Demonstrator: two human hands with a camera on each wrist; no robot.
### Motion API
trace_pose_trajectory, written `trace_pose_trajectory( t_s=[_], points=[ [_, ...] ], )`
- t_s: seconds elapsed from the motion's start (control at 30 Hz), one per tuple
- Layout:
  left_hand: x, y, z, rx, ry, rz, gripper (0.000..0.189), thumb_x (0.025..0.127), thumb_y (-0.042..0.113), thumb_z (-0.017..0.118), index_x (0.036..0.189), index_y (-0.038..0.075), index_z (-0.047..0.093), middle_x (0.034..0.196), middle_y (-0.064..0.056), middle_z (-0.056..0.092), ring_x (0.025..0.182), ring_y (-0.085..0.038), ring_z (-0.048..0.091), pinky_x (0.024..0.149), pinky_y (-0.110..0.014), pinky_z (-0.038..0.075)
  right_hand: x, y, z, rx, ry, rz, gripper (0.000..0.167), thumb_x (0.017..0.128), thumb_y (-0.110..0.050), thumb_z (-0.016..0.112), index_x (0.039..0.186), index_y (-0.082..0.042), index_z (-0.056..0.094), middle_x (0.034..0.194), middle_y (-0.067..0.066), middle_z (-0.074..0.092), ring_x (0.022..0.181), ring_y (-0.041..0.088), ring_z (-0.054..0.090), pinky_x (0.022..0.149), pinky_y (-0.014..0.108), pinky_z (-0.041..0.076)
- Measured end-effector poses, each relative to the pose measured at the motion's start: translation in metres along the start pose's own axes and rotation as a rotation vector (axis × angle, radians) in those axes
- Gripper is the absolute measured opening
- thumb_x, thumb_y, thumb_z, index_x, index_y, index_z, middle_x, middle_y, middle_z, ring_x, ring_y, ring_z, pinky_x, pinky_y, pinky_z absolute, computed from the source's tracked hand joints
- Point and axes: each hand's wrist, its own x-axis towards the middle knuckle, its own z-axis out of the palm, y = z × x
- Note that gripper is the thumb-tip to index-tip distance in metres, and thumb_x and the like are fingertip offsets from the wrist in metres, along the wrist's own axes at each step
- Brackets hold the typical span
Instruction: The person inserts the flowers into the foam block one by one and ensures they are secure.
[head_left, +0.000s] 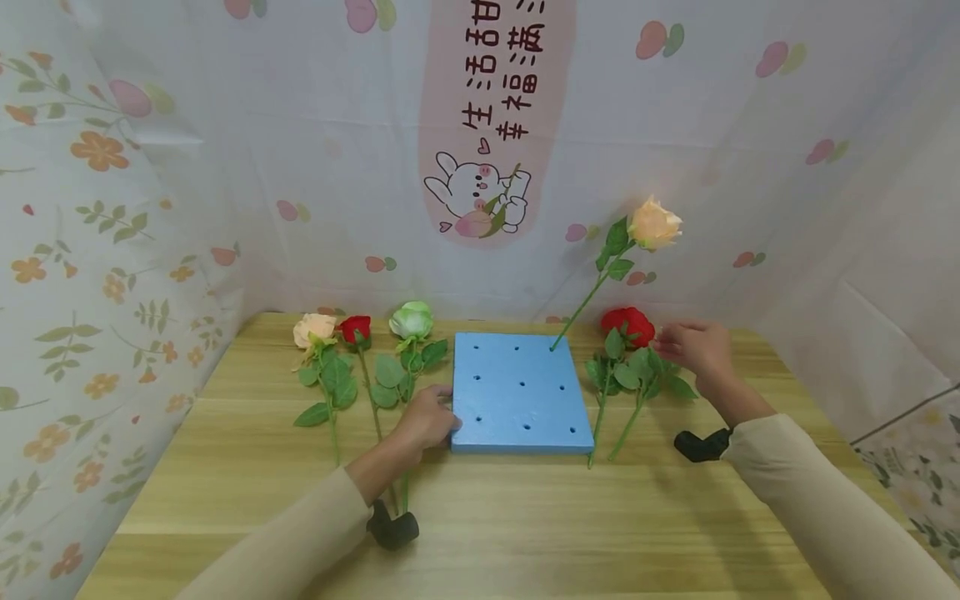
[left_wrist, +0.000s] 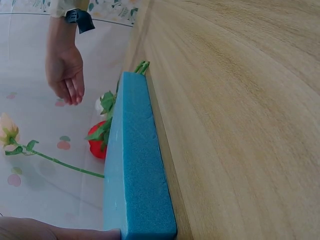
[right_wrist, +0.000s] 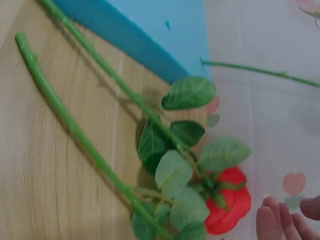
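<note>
My left hand (head_left: 429,418) rests against the left side of the blue foam board (head_left: 502,404), its thumb (left_wrist: 60,233) straight at the board's edge. Small holes dot the board's top. A peach rose (head_left: 655,223) stands tilted in the back right hole. My right hand (head_left: 697,346) hovers just right of a red rose (head_left: 630,325), its fingers loosely bent with nothing between them. This rose (right_wrist: 229,202) lies beside the board, its leaves overlapping a second green stem (right_wrist: 75,130). In the left wrist view, a pale bloom (left_wrist: 99,104) shows behind leaves near the red one.
Left of the board lie a peach rose (head_left: 313,331), a dark red rose (head_left: 356,328) and a green-white rose (head_left: 412,320). Black straps (head_left: 393,528) are on both wrists. A printed cloth (head_left: 337,183) hangs behind the wooden table (head_left: 480,525).
</note>
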Motion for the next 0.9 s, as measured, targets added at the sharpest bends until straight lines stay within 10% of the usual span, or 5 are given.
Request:
trace_pose_trajectory(
  t_s=[0.9],
  points=[
    [0.001,0.000,0.000,-0.009,-0.005,-0.008,0.061,0.083,-0.009,0.058,0.142,-0.002,0.043,0.127,-0.025,0.056,0.104,-0.031,0.060,0.074,-0.038,0.058,0.020,0.039,-0.026,-0.267,-0.127,0.186,0.024,0.094,-0.010,0.058,0.110,0.004,0.047,0.075,0.004,0.070,0.070,0.017,0.072,0.077,0.037,0.059]
  ],
)
